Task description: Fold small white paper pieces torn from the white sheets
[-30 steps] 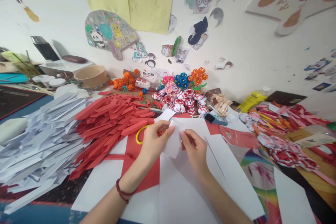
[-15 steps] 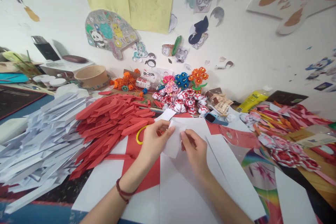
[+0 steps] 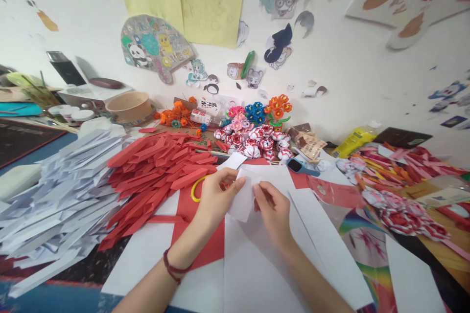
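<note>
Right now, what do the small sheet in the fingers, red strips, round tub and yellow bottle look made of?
Small sheet: matte paper, thin with straight edges.
Red strips: matte paper, given their crisp folds.
Round tub: dull beige, perhaps wood or card; I cannot tell.
Yellow bottle: probably smooth plastic, with a moulded shape.

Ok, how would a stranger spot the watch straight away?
Below the wall, find the red-and-white paper flowers. Just right, in front of a beige packet, lies the watch, set apart by its blue strap and dark screen.
</note>
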